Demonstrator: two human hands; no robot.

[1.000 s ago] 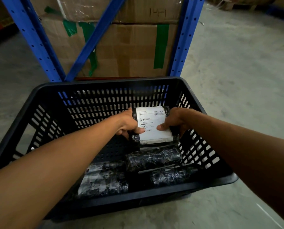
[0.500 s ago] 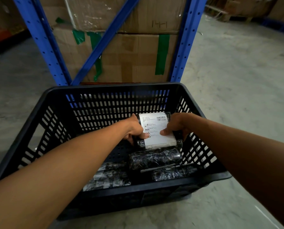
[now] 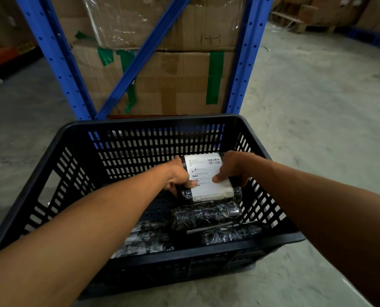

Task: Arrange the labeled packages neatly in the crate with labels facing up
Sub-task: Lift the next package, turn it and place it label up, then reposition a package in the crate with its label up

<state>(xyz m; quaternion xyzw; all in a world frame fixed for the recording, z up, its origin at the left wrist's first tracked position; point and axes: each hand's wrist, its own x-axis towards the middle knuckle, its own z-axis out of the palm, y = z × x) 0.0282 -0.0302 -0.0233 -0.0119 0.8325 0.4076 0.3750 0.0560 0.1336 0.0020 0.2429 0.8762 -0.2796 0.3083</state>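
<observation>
A black slotted plastic crate stands on the concrete floor. Inside it, at the far right, I hold a black-wrapped package with a white label facing up. My left hand grips its left edge and my right hand grips its right edge, thumb on the label. Nearer to me in the crate lie other black shiny wrapped packages: one just in front of the held one, one by the near right wall, one left of those. No labels show on them.
A blue steel rack with a diagonal brace stands just behind the crate. It holds stacked cardboard boxes with green tape. Concrete floor spreads to the right; more boxes and pallets sit far back right.
The view has tilted up slightly, so crate and hands sit lower in the frame. Both hands stay on the labeled package, lowered a little toward the crate's far right corner.
</observation>
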